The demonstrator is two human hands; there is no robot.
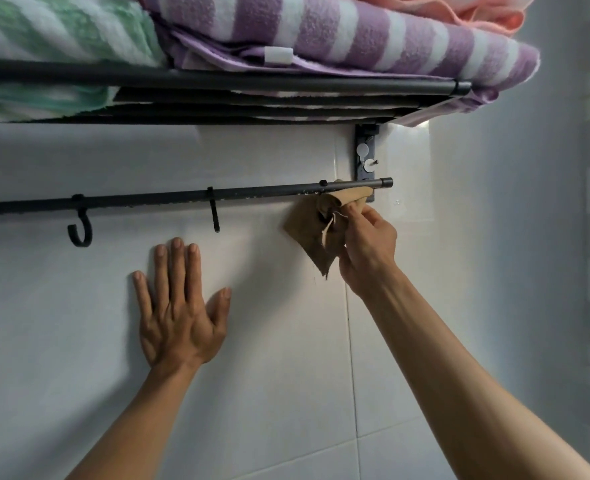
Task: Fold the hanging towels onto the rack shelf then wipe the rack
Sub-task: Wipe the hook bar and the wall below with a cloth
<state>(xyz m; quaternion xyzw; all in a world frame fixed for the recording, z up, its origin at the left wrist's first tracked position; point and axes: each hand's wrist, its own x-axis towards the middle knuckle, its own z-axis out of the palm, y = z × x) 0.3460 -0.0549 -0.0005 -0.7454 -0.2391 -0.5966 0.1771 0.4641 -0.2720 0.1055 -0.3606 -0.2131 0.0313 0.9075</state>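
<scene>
So the right hand's fingers (356,211) are pinched shut on a tan cloth (307,233), bunched against the right end of the lower bar (182,197), with the loose corner hanging toward 7 o'clock. Left hand (179,306) is just flat on the wall tile (79,341), fingers spread, holding nothing, below the bar. The bar runs 9 to 3, so nearly all the unwiped length lies off at 9 o'clock from the cloth, past the hooks (80,230). Right hand's the one on it. Striped towels (321,32) are already folded on the rack shelf (217,81) up at 12, so I'd say it's the wiping part now.
</scene>
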